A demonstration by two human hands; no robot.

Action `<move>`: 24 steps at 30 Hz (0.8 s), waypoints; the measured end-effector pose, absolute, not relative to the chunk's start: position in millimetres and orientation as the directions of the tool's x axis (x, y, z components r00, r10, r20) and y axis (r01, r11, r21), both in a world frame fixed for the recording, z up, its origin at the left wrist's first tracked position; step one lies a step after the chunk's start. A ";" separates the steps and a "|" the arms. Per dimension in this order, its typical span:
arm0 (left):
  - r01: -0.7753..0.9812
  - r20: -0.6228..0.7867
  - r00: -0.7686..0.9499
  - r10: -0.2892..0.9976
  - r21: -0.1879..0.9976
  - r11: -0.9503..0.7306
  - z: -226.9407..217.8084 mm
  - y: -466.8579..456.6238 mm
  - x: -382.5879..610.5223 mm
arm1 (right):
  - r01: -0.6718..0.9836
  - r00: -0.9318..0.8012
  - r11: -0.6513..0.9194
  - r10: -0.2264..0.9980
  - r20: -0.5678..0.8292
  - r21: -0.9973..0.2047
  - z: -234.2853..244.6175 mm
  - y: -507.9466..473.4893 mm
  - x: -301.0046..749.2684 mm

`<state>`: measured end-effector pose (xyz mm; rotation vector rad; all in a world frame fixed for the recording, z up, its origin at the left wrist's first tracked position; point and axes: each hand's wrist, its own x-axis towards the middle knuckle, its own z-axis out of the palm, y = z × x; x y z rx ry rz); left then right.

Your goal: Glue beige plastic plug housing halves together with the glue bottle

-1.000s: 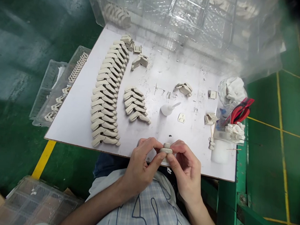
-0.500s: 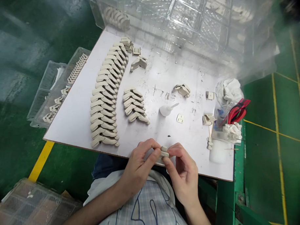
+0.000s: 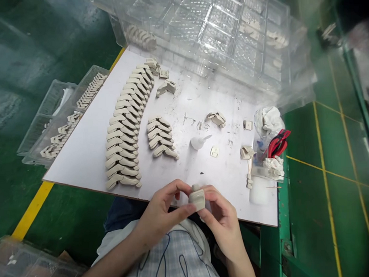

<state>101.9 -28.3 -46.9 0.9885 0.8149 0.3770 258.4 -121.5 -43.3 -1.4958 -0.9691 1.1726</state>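
Note:
Near the front edge of the white board, a small grey-beige moulded piece [image 3: 197, 198] is pinched between my two hands. My left hand [image 3: 166, 210] grips its left side with thumb and forefinger, and my right hand [image 3: 222, 220] closes on its right side. Beyond them a small white bottle with a thin nozzle [image 3: 197, 143] stands on the board. A flat cream piece [image 3: 214, 151] lies to its right. Further left are a short stack of bent grey pieces [image 3: 160, 137] and a long curved row of similar pieces [image 3: 124, 128].
Clear compartment trays [image 3: 218, 38] cover the board's far side. More trays with parts [image 3: 63, 130] sit beyond its left edge. At right stand a white tub [image 3: 259, 190], crumpled white tissue [image 3: 269, 120] and a red-and-black item [image 3: 278, 143]. Small grey blocks [image 3: 247, 153] lie near them.
The held piece has been turned, so a broader face now shows toward me. Both hands stay closed on it. The whole view has shifted slightly.

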 end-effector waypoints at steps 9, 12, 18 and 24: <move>-0.074 -0.331 0.784 0.525 0.790 0.608 -64.1 -14.6 99.4 | 0.337 0.291 -0.203 0.951 -0.104 -0.919 -26.1 -108.3 290.7; -0.111 -0.419 0.732 0.537 0.704 0.701 -66.7 -15.2 101.6 | 0.770 0.504 -0.362 0.850 0.153 -0.526 -17.0 -90.6 332.9; -0.134 -0.434 0.727 0.532 0.670 0.730 -73.1 -14.6 102.8 | 0.937 0.317 -0.317 0.948 0.025 0.144 -27.4 -52.9 391.9; -0.159 -0.461 0.723 0.515 0.614 0.773 -68.8 -13.3 103.5 | 0.951 0.308 -0.308 0.939 0.154 -0.026 -7.1 -60.2 388.0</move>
